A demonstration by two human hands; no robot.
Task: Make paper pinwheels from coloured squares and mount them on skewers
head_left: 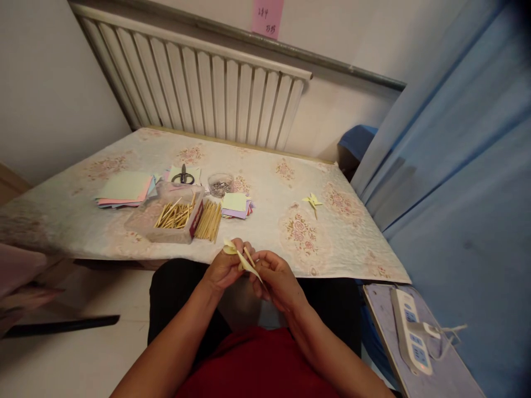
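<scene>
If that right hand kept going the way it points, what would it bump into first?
Probably the yellow paper, then the left hand just beyond, though depth there is hard to judge.

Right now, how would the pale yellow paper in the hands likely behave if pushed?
The pale yellow paper would probably flex easily, since it curves between the left hand and right hand. Its thin edge suggests little weight, and it could crease.

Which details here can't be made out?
In head view:
- Lower end of wooden stick: hidden by yellow paper or right hand.
- Top of pink note: cut off by upper edge.
- Co-worker's hand: blurred near left edge.
- Contents of clear bowl: too small.
</scene>
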